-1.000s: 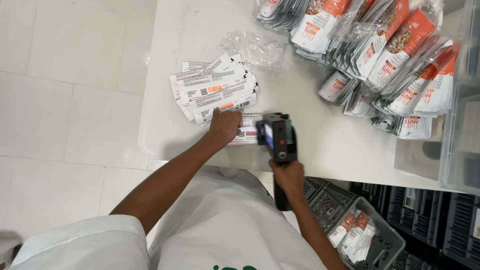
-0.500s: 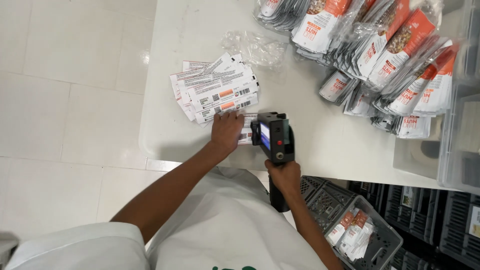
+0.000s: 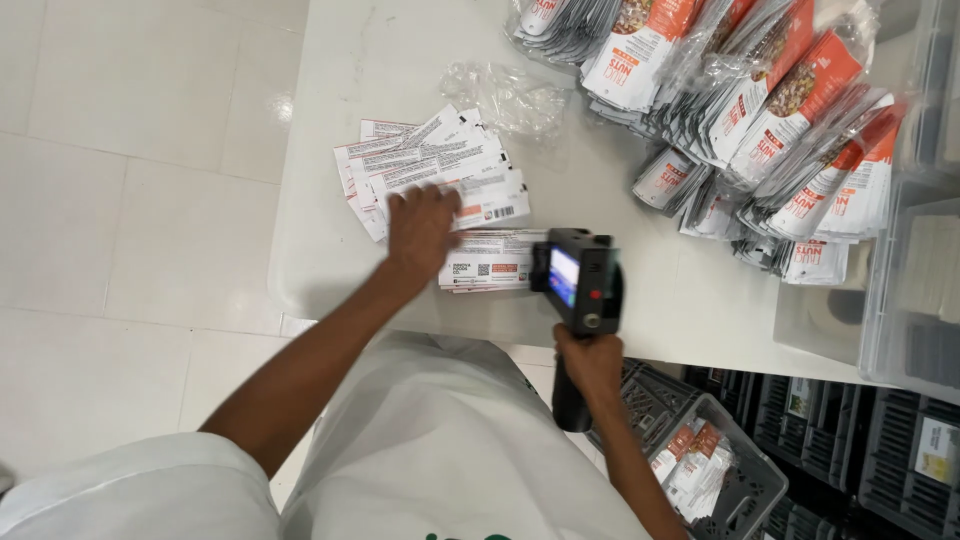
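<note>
White table (image 3: 330, 260) over pale tiled floor (image 3: 120, 200); grey crates (image 3: 720, 470) below at right. Left hand (image 3: 420, 232) blurred, palm down, fingers loosely spread, resting on fanned stack of white pouches (image 3: 430, 160); nothing clasped. Small flat pile of pouches (image 3: 490, 262) just beside it, touching nose of handheld printer (image 3: 580, 280). Right hand (image 3: 590, 362) grip shut tight round printer's black handle, screen facing up. Orange-white pouch heap (image 3: 760, 110) far right of table, well apart. Crumpled clear plastic (image 3: 505, 95) near fanned stack.
</note>
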